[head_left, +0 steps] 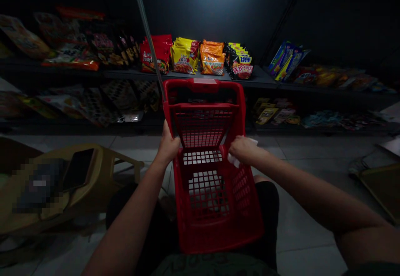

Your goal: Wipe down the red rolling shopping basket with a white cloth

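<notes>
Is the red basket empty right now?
Empty: the red plastic basket shows a bare grid floor with nothing lying on it. Only a white cloth, held in the right hand, presses against its rim.

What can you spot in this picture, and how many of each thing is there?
red plastic shopping basket: one, red, tilted up in front of the person's lap
white tissue: one, white, at the basket's right side under the right hand
snack packets: several, red, yellow, orange and black, on the upper shelf
dark shelves: two tiers, dark grey, ahead of the person
metal pole: one, silver, leaning in front of the shelves
smartphone: one, black, on the seat at left
plastic seat: one, tan, at left
floor tiles: many, pale, beneath the shelves
left hand: one, gripping the basket's left side
right hand: one, holding the tissue against the basket
</notes>
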A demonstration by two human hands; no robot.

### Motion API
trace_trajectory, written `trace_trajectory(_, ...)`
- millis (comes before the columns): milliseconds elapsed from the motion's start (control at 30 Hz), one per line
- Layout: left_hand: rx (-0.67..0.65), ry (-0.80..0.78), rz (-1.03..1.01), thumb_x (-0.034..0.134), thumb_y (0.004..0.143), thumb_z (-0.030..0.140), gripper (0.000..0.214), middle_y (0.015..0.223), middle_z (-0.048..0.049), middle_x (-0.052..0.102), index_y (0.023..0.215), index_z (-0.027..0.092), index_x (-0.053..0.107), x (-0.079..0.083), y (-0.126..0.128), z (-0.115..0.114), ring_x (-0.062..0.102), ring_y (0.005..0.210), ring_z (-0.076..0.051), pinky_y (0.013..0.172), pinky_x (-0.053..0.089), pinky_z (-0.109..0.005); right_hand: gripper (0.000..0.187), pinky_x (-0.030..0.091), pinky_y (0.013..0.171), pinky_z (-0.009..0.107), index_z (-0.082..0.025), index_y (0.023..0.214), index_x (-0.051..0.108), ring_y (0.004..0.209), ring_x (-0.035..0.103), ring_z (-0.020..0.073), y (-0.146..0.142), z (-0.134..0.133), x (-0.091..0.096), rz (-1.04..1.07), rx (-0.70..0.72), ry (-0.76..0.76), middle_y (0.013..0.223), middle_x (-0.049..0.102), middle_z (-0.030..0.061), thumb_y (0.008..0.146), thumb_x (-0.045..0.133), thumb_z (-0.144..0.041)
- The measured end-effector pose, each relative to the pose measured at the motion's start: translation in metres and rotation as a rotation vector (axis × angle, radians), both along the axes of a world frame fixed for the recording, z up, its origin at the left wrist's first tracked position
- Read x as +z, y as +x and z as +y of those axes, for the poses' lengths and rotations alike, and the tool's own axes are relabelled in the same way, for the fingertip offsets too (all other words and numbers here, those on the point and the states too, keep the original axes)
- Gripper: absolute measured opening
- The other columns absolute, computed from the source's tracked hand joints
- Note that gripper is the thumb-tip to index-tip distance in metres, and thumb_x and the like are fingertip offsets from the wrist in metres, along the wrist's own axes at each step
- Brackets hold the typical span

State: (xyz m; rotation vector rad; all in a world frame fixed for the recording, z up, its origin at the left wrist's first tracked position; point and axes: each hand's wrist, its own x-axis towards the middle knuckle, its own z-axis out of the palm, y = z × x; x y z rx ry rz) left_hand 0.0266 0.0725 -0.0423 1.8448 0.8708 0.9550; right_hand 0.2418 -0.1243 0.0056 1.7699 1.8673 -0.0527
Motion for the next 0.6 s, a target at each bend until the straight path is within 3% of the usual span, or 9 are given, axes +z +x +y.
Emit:
trace_trajectory(67, 0.000, 0.002, -0.005, 0.056, 0.071, 0.002, 0.094, 0.152, -0.0093, 0.049, 0.157, 0.021, 0.023, -0.001, 0.000, 0.000, 0.046, 0.140, -0.025, 0.121, 0.033, -0.044, 0.020, 0.051, 0.077, 0.039, -0.011, 0.098, 0.076, 0.087, 0.072, 0.0296, -0.030, -0.020, -0.019, 0.029, 0.010, -0.194, 0.095, 0.075, 0.0184, 0.087, 0.060, -0.011)
trace_trajectory(167, -0.006, 0.012, 0.007, 0.056, 0.069, 0.001, 0.096, 0.152, -0.0091, 0.049, 0.157, 0.020, 0.024, -0.003, 0.000, 0.001, 0.043, 0.143, -0.026, 0.122, 0.032, -0.044, 0.016, 0.052, 0.073, 0.035, -0.016, 0.096, 0.078, 0.086, 0.073, 0.0278, -0.053, -0.032, -0.029, 0.096, 0.055, -0.313, 0.096, 0.077, 0.0137, 0.085, 0.066, -0.015)
trace_trajectory(333, -0.019, 0.033, -0.001, 0.055, 0.068, 0.000, 0.097, 0.152, -0.0078, 0.049, 0.157, 0.021, 0.025, -0.005, 0.002, 0.003, 0.047, 0.140, -0.024, 0.122, 0.032, -0.041, 0.023, 0.046, 0.094, 0.044, -0.014, 0.097, 0.077, 0.097, 0.071, 0.0295, -0.020, -0.006, -0.004, 0.049, 0.032, -0.107, 0.099, 0.076, 0.0163, 0.089, 0.056, -0.008)
trace_trajectory(400, -0.019, 0.043, -0.009, 0.055, 0.067, 0.000, 0.097, 0.153, -0.0084, 0.047, 0.157, 0.021, 0.025, -0.006, 0.002, 0.005, 0.046, 0.140, -0.024, 0.122, 0.032, -0.042, 0.025, 0.047, 0.089, 0.042, -0.014, 0.098, 0.077, 0.097, 0.070, 0.0295, -0.017, -0.004, -0.002, 0.060, -0.017, -0.119, 0.101, 0.075, 0.0176, 0.088, 0.056, -0.008)
trace_trajectory(500, -0.015, 0.027, -0.003, 0.055, 0.067, -0.001, 0.098, 0.154, -0.0092, 0.046, 0.157, 0.021, 0.025, -0.008, 0.002, 0.006, 0.044, 0.143, -0.025, 0.123, 0.031, -0.044, 0.024, 0.046, 0.069, 0.030, -0.022, 0.092, 0.079, 0.082, 0.070, 0.0217, -0.040, -0.022, -0.017, 0.333, -0.037, -0.465, 0.092, 0.077, 0.0070, 0.079, 0.063, -0.009)
trace_trajectory(567, -0.017, 0.016, -0.003, 0.056, 0.067, -0.001, 0.098, 0.155, -0.0087, 0.046, 0.157, 0.022, 0.024, -0.009, 0.002, 0.007, 0.042, 0.144, -0.025, 0.123, 0.029, -0.045, 0.028, 0.043, 0.062, 0.026, -0.028, 0.087, 0.079, 0.072, 0.067, 0.0166, -0.059, -0.036, -0.028, 0.572, 0.001, -0.742, 0.081, 0.075, -0.0012, 0.074, 0.065, -0.009)
trace_trajectory(600, -0.021, 0.016, -0.007, 0.057, 0.067, -0.001, 0.098, 0.155, -0.0084, 0.045, 0.157, 0.022, 0.024, -0.010, 0.002, 0.007, 0.041, 0.144, -0.025, 0.124, 0.028, -0.045, 0.030, 0.042, 0.060, 0.025, -0.030, 0.087, 0.079, 0.069, 0.066, 0.0155, -0.063, -0.040, -0.032, 0.632, 0.019, -0.810, 0.078, 0.074, -0.0030, 0.073, 0.065, -0.008)
